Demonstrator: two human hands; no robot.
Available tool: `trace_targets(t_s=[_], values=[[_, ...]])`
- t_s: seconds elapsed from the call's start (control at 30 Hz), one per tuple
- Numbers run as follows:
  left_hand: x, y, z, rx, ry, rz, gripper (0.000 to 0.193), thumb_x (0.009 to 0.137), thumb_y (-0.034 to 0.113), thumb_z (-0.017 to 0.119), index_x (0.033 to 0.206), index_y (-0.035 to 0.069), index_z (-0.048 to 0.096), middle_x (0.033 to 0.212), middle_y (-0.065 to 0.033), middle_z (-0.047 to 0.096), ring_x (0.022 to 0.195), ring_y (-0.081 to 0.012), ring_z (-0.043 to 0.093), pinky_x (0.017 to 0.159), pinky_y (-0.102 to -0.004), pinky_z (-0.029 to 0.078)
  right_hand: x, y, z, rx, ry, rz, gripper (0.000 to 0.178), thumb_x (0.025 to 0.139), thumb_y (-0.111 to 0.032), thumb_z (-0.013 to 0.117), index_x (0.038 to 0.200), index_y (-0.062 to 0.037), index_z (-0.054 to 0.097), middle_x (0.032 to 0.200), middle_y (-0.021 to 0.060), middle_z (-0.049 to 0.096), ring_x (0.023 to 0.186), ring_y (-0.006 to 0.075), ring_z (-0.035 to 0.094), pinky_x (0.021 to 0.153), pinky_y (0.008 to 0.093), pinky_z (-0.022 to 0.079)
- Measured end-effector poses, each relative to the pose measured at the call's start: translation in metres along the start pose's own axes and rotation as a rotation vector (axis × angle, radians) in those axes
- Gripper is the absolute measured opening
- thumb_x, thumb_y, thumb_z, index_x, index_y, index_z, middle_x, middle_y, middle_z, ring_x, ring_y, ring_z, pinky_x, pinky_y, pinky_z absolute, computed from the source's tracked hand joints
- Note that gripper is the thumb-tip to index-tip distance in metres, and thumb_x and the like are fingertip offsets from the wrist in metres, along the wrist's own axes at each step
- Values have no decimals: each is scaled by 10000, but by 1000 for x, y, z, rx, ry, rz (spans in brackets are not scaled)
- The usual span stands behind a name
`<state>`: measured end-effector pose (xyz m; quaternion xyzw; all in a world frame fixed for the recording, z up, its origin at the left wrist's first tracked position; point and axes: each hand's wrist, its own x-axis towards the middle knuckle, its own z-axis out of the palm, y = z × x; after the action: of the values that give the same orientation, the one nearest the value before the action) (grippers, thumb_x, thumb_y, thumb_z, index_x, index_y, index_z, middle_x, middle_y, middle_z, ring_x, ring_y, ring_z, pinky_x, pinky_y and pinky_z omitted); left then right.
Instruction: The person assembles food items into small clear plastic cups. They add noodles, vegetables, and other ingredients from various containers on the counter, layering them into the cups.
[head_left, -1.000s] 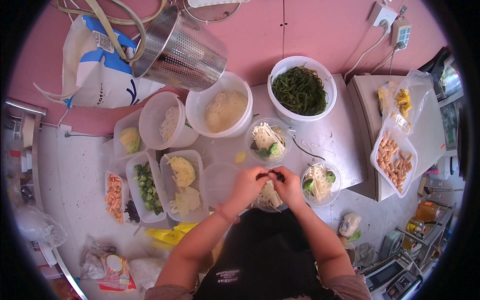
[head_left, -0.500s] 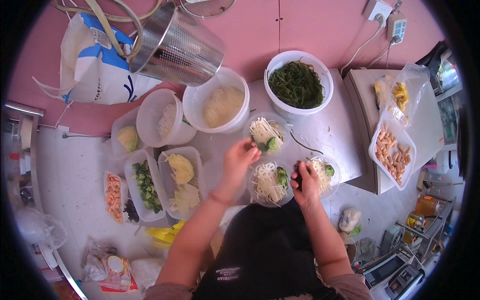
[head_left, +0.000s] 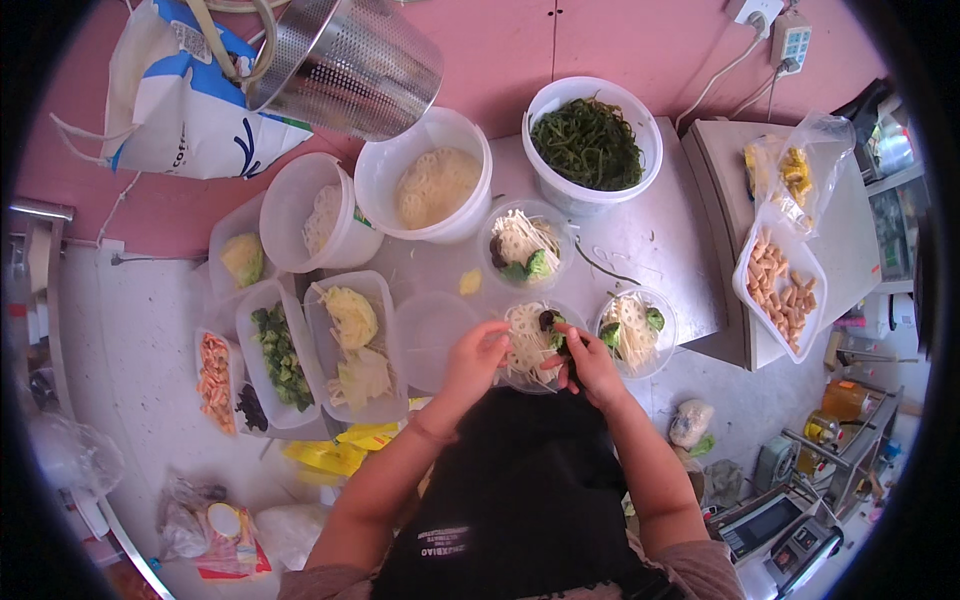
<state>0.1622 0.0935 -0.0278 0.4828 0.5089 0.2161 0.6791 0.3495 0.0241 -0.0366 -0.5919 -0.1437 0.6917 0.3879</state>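
Three filled bowls [head_left: 514,381]

Left hand [head_left: 482,354] is hanging half-open, seemingly empty, by the middle bowl's left rim, frame centre; right hand [head_left: 592,370] is holding a dark piece [head_left: 572,373] in curled fingers at that bowl's lower right; steadying the rim while tucking beside the broccoli [head_left: 557,342] is probably working best; three tubs [head_left: 376,162] are standing across the upper frame, four boxes [head_left: 389,345] left, one tray [head_left: 821,300] right.

Bright, diffuse light falls evenly around the hands [head_left: 592,368], which look reasonably sharp. Pale glare sheens the metal bench [head_left: 670,240] beyond them to the right; highlights streak the perforated steel basket [head_left: 365,70] far beyond to the left. Below them the apron [head_left: 510,490] sinks to near-black. Well outward, straight edges bow and details soften into a black fisheye rim.
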Motion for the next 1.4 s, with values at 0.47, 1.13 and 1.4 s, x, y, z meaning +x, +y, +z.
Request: trace_targets(t_s=[0.47, 1.13, 1.4], values=[[-22, -20, -10, -23, -9, -67, 191, 923, 97, 494, 1091, 24, 547, 1065, -72, 583, 905, -158, 605, 725, -270, 534, -46, -7, -65, 176, 257, -144, 414, 857, -131, 570, 1242, -91, 422, 1027, 129, 560, 664, 159, 572, 422, 236, 392], [-25, -28, 6, 90, -65, 64, 181, 897, 59, 527, 1070, 14, 555, 1027, -56, 594, 906, -133, 593, 737, -263, 523, -55, 4, -85, 1210, 123, -213, 216, 838, -16, 517, 1054, -16, 501, 1131, 222, 494, 1061, 360, 495, 949, 465, 442], [-16, 27, 77, 282, -315, 430, 254, 836, 29, 604, 1084, 4, 552, 1046, -90, 583, 945, -161, 593, 792, -278, 511, -39, 17, -75, 1127, 240, -289, 152, 857, 55, 520, 988, -18, 497, 966, 164, 568, 925, 274, 562, 913, 396, 469]])
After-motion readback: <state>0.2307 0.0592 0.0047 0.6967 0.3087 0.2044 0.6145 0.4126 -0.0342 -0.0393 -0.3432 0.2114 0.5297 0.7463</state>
